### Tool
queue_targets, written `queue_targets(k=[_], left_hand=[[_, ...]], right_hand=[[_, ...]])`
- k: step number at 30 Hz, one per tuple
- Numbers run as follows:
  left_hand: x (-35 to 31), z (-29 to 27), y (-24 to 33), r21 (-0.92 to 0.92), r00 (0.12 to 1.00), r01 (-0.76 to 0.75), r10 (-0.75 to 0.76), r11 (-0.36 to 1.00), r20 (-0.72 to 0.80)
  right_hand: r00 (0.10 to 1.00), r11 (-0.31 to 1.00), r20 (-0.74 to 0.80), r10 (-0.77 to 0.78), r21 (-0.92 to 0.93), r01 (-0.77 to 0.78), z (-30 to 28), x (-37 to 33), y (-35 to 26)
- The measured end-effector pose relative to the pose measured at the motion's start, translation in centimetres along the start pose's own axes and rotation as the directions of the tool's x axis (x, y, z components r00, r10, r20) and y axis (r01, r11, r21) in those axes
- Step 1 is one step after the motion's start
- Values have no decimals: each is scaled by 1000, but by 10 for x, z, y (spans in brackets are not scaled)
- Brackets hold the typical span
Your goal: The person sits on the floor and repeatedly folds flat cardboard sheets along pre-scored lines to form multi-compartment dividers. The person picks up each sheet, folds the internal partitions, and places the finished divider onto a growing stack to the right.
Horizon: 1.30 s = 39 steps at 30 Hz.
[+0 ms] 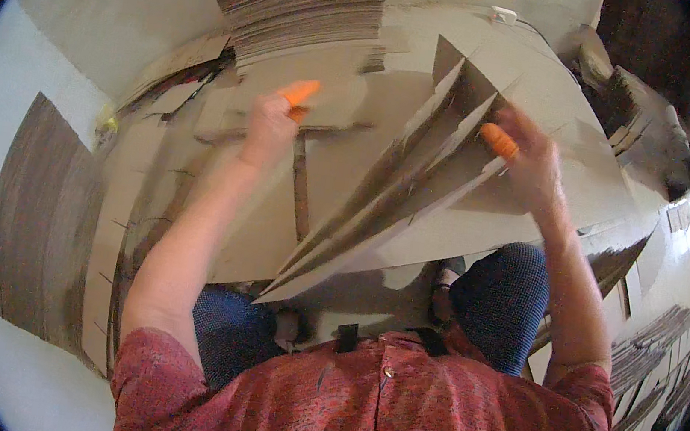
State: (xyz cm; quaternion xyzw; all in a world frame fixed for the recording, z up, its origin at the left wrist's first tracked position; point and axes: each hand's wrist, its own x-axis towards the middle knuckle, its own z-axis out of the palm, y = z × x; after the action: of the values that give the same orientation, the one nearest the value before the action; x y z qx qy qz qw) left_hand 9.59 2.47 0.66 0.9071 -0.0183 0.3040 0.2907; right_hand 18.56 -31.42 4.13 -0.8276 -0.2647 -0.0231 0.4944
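Note:
My right hand (532,161), an orange cover on its thumb, grips the upper right edge of several folded brown cardboard pieces (420,164). They stand tilted and fanned apart, narrowing to a point near my lap. My left hand (275,121) is raised to the left of the fan, apart from it and slightly blurred. Orange covers sit on its thumb and forefinger, which are a little apart with nothing visible between them. Beneath both hands lie flat cardboard sheets (243,242). The fingertips of my right hand are partly hidden behind the cardboard.
A tall stack of cardboard (301,8) stands at the far side. Another stack (43,221) is at the left by the pale wall. More cardboard bundles (646,356) lie at the right. A small white plug (503,15) with a cable rests at the far edge of the work surface.

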Motion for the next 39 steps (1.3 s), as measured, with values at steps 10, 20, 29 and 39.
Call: queue_targets(k=[10,20,29,39], left_hand=[[-43,31,110,2,973,49,-48,999,225],[-94,-18,78,145,917,278,-307,950,255],[-97,-40,78,273,858,261,-352,926,375],[-103,-46,70,310,823,420,-502,853,265]], right_hand=[[963,706,-155,219,706,-47,-24,-43,-4],[963,977,-251,-101,157,143,-49,-82,40],[991,1000,-134,-8,25,11,-50,-79,29],[973,989,-204,-104,81,123,-53,-94,34]])
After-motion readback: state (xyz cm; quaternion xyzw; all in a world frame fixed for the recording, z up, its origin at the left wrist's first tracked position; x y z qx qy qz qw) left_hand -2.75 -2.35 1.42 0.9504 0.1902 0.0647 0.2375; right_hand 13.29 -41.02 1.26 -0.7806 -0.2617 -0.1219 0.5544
